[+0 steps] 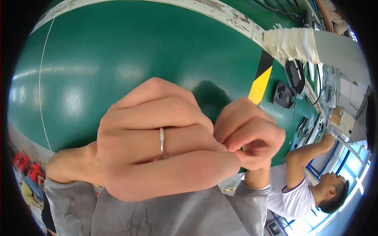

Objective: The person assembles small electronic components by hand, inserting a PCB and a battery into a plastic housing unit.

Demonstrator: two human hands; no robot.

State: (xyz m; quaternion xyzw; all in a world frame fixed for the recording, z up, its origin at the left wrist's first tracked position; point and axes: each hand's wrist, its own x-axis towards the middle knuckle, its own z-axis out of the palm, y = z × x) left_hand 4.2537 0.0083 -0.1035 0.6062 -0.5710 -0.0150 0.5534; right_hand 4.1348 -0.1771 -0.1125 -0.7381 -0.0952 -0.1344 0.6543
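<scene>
Close to the camera, my left hand point(161, 137) fills the middle of the view, its fingers curled together and a plain silver-coloured ring point(162, 142) on one of them. My right hand point(252, 131) is beside it on the right, smaller in the picture, with thumb and fingers bent into a pinch. The fingertips of both hands meet. Whatever they grip there, if anything, is hidden or too small to make out. Both hands are held above a green tabletop point(138, 47), and a shadow falls on it behind them.
Yellow-and-black tape point(260, 83) crosses the tabletop at right. Beyond it lie a black device with round lenses point(284, 94) and a dark case point(295, 74). White strips point(291, 43) hang on a grey arm. A person in a white shirt point(289, 196) works at right.
</scene>
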